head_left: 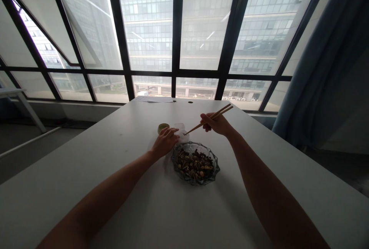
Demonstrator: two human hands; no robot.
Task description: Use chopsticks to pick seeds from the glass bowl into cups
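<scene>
My right hand (216, 123) grips a pair of wooden chopsticks (196, 128), which slant down to the left. Their tips are at a small translucent white plastic container (182, 137), where a small dark piece shows; I cannot tell whether the tips pinch it. At the container's left side my left hand (165, 140) holds its edge with bent fingers. Just in front of the container stands a scalloped glass bowl (216, 170) filled with a mix of striped seeds and nuts (196, 164). A small green round container (163, 126) sits right behind my left hand.
Everything stands on a long white table (127, 187). Papers (154, 99) lie at its far end, near two dark round holes. Large black-framed windows rise behind it. A blue curtain (311, 68) hangs at the right, and another white table (14, 92) is at the left.
</scene>
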